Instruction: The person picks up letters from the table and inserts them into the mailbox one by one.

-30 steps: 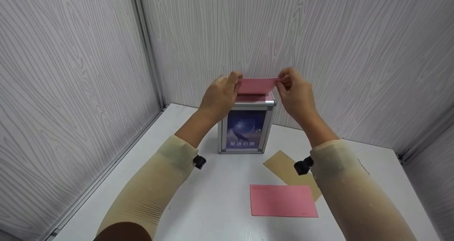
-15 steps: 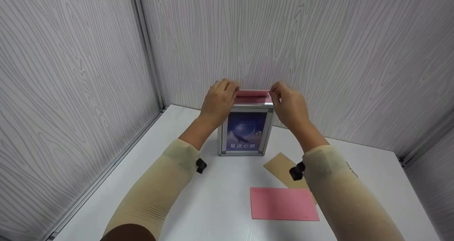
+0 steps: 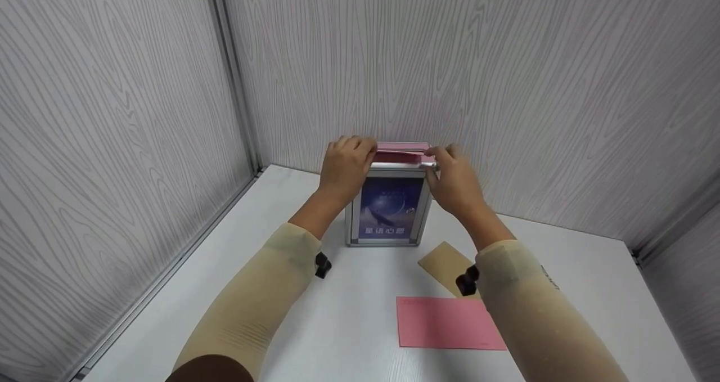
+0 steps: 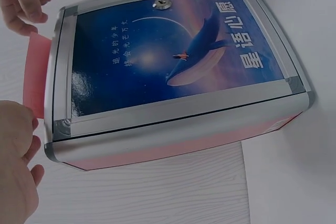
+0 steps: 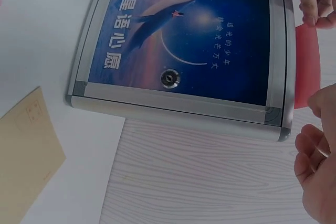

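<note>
Large “星语心愿” and small “追光的少年 终会光芒万丈” on the box's front.

Head view facing forward-down, wrist views closer, sharing the box

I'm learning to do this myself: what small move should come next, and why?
Probably ease the held pink envelope straight down: it sticks up past the top of the whale-print box, with the left hand and right hand at its opposite ends. How deep it sits is hidden.
</note>
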A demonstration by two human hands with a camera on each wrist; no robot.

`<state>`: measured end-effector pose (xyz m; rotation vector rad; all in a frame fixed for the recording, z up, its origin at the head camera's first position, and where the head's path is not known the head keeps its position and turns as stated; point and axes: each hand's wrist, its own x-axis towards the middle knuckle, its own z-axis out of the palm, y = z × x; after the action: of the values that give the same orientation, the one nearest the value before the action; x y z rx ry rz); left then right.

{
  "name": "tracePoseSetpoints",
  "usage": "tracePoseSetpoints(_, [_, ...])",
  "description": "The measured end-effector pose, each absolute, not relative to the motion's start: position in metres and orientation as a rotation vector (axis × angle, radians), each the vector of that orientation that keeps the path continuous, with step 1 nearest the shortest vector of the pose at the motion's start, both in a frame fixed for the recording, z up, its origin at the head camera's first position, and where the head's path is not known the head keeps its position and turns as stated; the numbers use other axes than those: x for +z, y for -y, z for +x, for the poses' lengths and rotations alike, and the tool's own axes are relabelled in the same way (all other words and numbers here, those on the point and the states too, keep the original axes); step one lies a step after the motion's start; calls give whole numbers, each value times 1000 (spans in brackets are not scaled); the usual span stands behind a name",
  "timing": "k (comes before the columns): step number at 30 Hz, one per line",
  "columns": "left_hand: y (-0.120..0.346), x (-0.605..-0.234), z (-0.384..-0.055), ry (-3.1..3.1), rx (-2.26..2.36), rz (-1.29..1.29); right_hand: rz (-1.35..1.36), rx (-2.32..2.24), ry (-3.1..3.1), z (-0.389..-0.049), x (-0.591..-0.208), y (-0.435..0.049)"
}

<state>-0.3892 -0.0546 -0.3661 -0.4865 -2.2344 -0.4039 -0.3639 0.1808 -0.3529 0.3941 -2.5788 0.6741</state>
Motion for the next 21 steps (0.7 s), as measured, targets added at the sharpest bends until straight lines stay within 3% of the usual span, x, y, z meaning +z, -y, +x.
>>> tracePoseSetpoints(14, [54,-372,-385,2489,-445,-333,391,916,2760,-356,-369,-192])
tracePoseSetpoints(21, [47,-385,-364,2417,-489,-371,262,1245,2731,-346,-390,-218])
